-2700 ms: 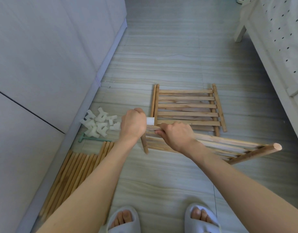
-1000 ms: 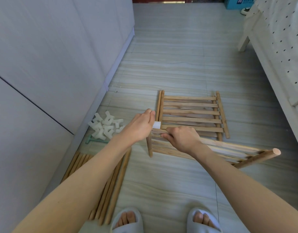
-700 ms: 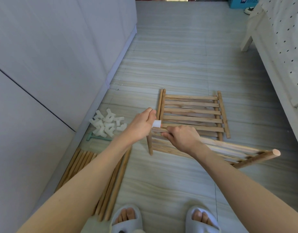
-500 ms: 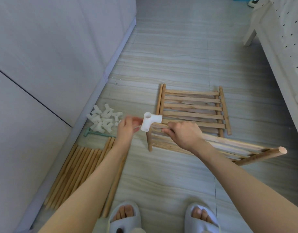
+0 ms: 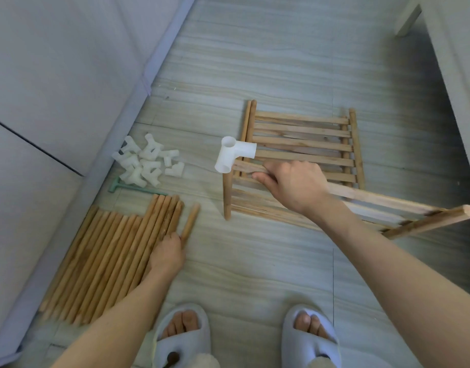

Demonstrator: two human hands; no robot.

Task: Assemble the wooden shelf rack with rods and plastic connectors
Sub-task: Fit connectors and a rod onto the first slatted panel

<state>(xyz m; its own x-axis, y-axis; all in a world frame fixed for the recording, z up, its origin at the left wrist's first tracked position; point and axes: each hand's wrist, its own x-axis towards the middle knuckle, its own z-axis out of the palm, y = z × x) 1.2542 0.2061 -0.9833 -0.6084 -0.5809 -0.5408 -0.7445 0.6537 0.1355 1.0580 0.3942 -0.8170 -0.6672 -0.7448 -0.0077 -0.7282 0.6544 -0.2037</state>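
Nearest, two feet in pale grey slippers (image 5: 182, 333) are planted on the grey wood-grain floor (image 5: 255, 261). Just beyond them, on the left, the left hand (image 5: 167, 252) has been lowered onto the row of loose round wooden rods (image 5: 117, 251) lying beside the wall; its fingers (image 5: 172, 238) are curled over the end of the outermost rod (image 5: 189, 223), though a firm grip cannot be confirmed. Half a second ago this hand was up at the white plastic three-way connector (image 5: 233, 154) — it has now been let go.

Further out, the connector is left seated on the corner of the slatted wooden shelf panel (image 5: 294, 205), which is held tilted off the floor by the right hand (image 5: 292, 183), fingers wrapped around its upper rail. One socket is open upward. The corner joint appears finished, and a rod is probably being fetched for that socket.

Beyond, a heap of spare white plastic connectors (image 5: 146, 162) and a thin green T-shaped tool (image 5: 130, 188) lie near the wall. Farthest, a second slatted wooden panel (image 5: 302, 136) lies flat.
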